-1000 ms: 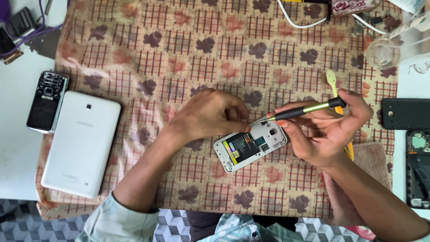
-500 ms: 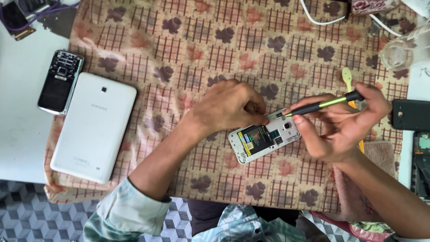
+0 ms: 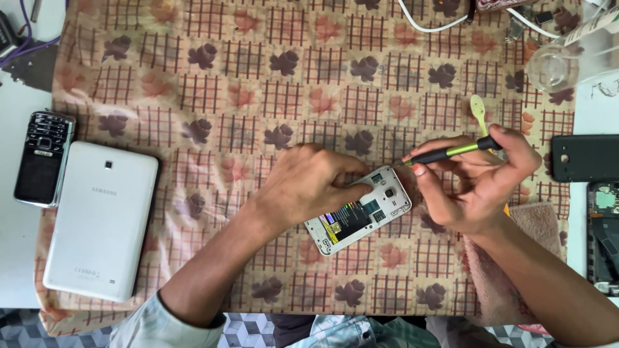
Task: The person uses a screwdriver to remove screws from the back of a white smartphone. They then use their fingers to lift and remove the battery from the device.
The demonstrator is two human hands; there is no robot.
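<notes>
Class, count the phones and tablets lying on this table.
5: opened white phone under the hands, white tablet and keypad phone at left, two dark devices at right edge, partly cut off.

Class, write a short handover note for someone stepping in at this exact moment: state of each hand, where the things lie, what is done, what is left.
Left hand: pressed flat on the opened white phone, steadying it on the patterned cloth.
Right hand: grips a black and green screwdriver, tip at the phone's top edge.
Nearby: white tablet and black keypad phone lie to the left; a black back cover lies to the right.
Done: the phone's back is off, insides exposed.
Left: the work at the top edge is still in hand; whether any screws are out cannot be told.
</notes>
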